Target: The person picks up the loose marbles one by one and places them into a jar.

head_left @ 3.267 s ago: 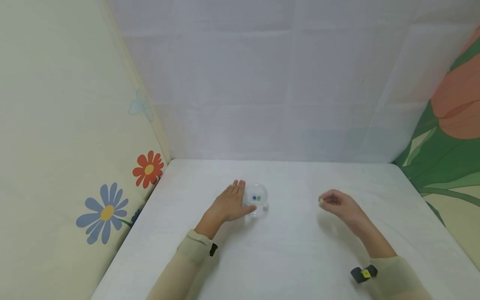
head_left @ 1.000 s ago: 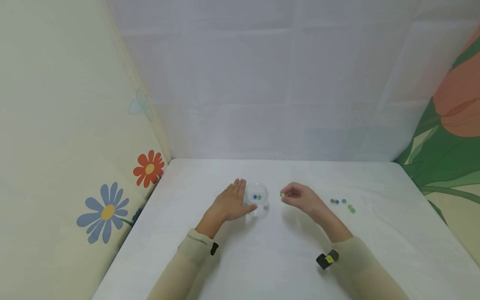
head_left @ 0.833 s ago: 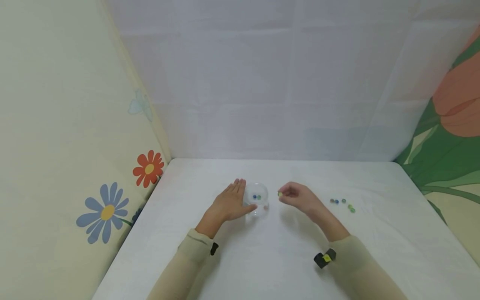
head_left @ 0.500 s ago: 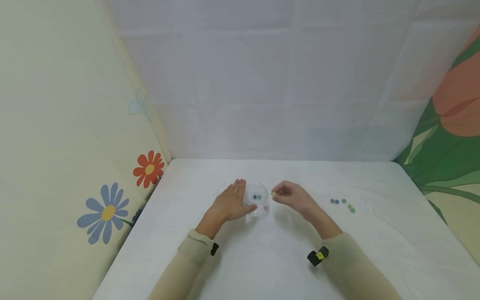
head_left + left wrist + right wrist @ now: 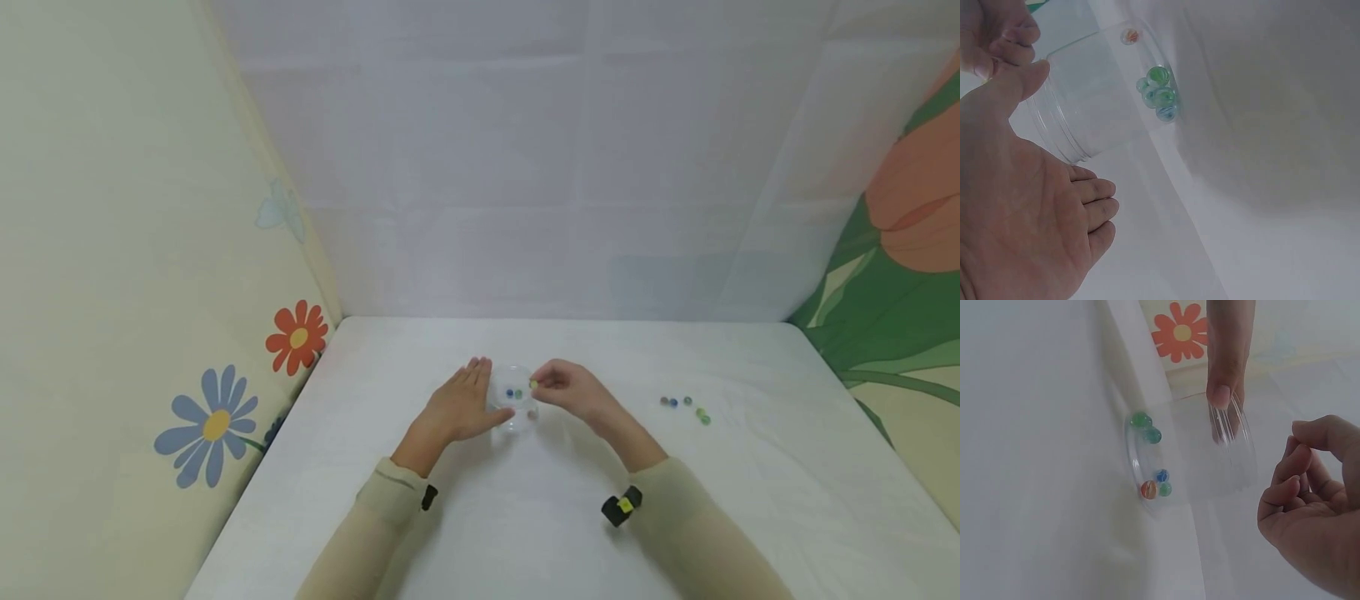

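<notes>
Between thumb and fingertips of the right hand (image 5: 573, 390), a yellow-green marble (image 5: 533, 384) is pinched near the mouth of the clear jar (image 5: 1191, 450); jar touched by left hand (image 5: 459, 408), its fingers straight, thumb spread; other marbles (image 5: 1162, 475) seen inside

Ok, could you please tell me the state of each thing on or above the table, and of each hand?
Clear jar: upright, without a lid
Jar's marbles: lying at the bottom
Yellow-green marble: held up, near the jar's rim
Left hand: resting against the jar's side
Right hand: pinching the yellow-green marble
Five loose marbles: lying on the table
</notes>
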